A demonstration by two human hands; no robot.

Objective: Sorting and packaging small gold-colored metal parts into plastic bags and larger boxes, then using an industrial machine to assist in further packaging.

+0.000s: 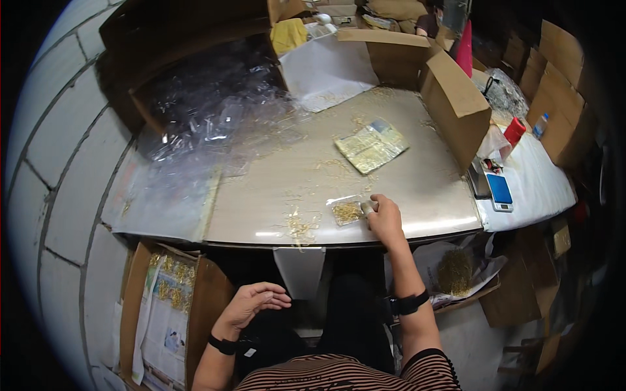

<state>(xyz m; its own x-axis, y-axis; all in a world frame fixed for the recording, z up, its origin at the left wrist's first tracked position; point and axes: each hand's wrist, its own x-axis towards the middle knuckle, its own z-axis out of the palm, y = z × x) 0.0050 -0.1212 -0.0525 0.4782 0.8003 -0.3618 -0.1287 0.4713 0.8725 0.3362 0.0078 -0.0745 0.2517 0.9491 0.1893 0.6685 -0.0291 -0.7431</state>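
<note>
Near the table's front edge lies a small clear plastic bag point(347, 211) with thin gold-coloured metal pieces inside. My right hand point(385, 219) is at the bag's right edge, thumb and fingers closed on it. Off the table, above my lap, my left hand point(257, 303) is held up with its fingers outstretched and nothing in it. Loose gold-coloured pieces point(300, 228) are strewn along the table edge to the left of the bag. Farther back on the table rests a flat, yellowish packet point(372, 146).
Clear plastic bags point(215, 127) heap up at the left. Cardboard flaps point(456, 107) bound the table's right side. Beyond stands a blue-topped scale point(500, 190). Below the table are a left box point(201, 293) and a right paper-lined box point(486, 277), both holding gold-coloured pieces.
</note>
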